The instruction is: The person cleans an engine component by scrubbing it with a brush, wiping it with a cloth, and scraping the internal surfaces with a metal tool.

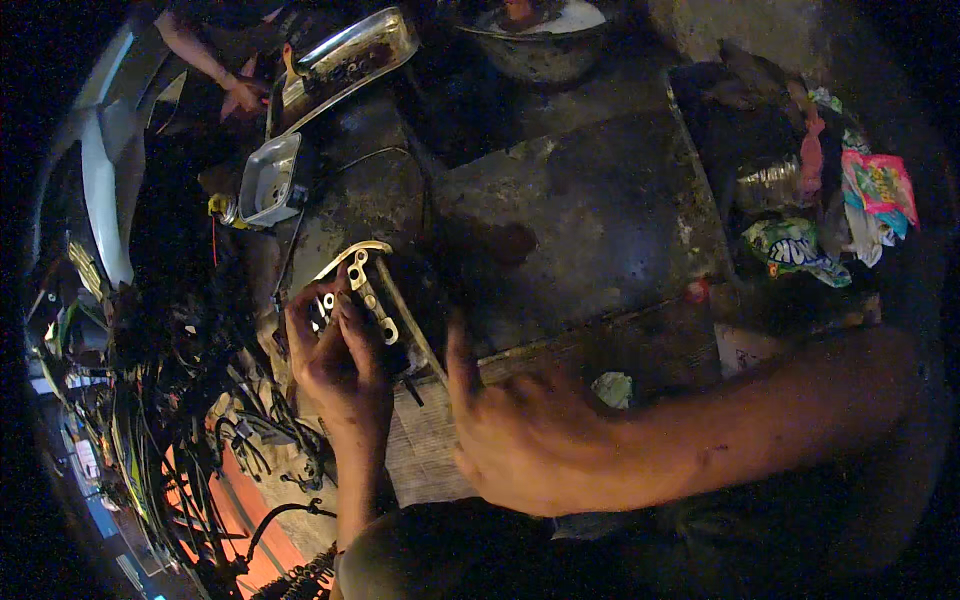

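A metal engine part [362,285] with round holes and a bright curved rim lies left of centre, partly covered by my left hand [345,350]. The fingers of that hand are pinched together over it, and whatever is between them is hidden. From the part a long thin metal bar [408,318] slants down towards my right hand [525,435]. My right hand's index finger points up along the bar's lower end, while its other fingers curl around out of sight. That grip looks closed on the bar.
Beyond stand a grey tub [272,180], a long metal tray [350,55] with a brush [292,75], and a round basin [535,50]. Another person's hand [245,95] is beside the tray. Cables [130,400] crowd the left; crumpled packets [795,250] lie right of the dark metal sheet [600,220].
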`<move>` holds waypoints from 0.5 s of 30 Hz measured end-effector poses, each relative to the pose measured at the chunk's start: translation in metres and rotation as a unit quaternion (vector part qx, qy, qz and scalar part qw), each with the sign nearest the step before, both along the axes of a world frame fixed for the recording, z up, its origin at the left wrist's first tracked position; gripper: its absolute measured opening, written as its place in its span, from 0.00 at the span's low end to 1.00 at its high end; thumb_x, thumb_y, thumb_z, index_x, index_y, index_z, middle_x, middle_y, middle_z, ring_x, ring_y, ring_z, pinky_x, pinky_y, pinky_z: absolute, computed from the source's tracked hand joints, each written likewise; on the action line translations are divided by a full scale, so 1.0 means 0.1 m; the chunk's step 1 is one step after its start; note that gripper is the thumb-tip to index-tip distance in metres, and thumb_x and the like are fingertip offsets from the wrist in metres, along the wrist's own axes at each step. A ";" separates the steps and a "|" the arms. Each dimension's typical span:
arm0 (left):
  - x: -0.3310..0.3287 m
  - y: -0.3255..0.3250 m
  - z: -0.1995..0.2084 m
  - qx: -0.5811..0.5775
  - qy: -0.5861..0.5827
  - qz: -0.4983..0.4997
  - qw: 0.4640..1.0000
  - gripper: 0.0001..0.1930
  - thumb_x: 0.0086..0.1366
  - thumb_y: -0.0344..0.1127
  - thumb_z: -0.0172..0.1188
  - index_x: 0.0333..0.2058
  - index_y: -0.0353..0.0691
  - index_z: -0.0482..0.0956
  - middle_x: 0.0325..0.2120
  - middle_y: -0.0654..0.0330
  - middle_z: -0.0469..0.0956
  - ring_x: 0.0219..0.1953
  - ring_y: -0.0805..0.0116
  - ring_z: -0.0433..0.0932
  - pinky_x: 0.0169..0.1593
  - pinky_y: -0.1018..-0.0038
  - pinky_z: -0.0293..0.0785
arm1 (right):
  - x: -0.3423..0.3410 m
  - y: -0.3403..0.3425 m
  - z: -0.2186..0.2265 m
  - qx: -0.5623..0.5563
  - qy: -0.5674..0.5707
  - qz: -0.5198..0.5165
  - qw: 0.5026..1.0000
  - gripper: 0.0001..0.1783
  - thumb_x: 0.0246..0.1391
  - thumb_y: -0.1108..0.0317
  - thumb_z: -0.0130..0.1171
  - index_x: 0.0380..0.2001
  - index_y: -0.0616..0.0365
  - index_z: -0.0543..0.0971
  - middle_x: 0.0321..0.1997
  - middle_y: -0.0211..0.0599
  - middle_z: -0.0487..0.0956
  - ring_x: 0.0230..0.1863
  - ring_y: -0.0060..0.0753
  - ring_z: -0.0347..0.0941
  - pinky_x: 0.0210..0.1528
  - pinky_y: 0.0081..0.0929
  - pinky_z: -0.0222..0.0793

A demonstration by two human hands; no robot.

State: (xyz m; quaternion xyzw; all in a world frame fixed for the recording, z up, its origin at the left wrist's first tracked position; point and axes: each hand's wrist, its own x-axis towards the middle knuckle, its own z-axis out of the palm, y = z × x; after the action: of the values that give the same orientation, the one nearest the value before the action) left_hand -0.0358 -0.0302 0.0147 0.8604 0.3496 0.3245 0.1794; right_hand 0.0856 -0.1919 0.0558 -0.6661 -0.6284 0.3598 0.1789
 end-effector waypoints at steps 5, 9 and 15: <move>-0.03 0.03 -0.08 -0.008 -0.013 0.008 1.000 0.17 0.70 0.34 0.49 0.44 0.26 0.81 0.38 0.49 0.73 0.38 0.60 0.74 0.42 0.70 0.71 | 0.07 0.10 -0.07 0.027 0.020 -0.007 0.999 0.46 0.54 0.61 0.53 0.59 0.93 0.46 0.21 0.64 0.76 0.20 0.56 0.76 0.28 0.44 0.75; -0.04 0.03 -0.16 -0.044 -0.041 0.020 0.998 0.17 0.71 0.34 0.49 0.46 0.27 0.80 0.38 0.50 0.73 0.38 0.61 0.74 0.42 0.70 0.71 | 0.06 0.13 -0.14 0.058 0.056 -0.019 0.997 0.45 0.55 0.61 0.53 0.60 0.91 0.47 0.26 0.76 0.76 0.21 0.58 0.76 0.27 0.44 0.76; 0.10 -0.07 0.05 -0.028 -0.003 0.002 1.000 0.16 0.70 0.33 0.50 0.44 0.27 0.81 0.38 0.49 0.74 0.36 0.60 0.75 0.40 0.71 0.71 | 0.19 0.26 0.08 -0.063 -0.041 0.006 0.997 0.45 0.55 0.60 0.52 0.61 0.89 0.46 0.25 0.67 0.78 0.24 0.59 0.78 0.32 0.47 0.76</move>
State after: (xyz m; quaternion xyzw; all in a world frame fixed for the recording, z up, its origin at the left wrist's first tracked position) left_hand -0.0253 -0.0369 0.0196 0.8532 0.3597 0.3180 0.2037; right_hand 0.1048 -0.1663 0.0638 -0.6863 -0.6152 0.3724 0.1089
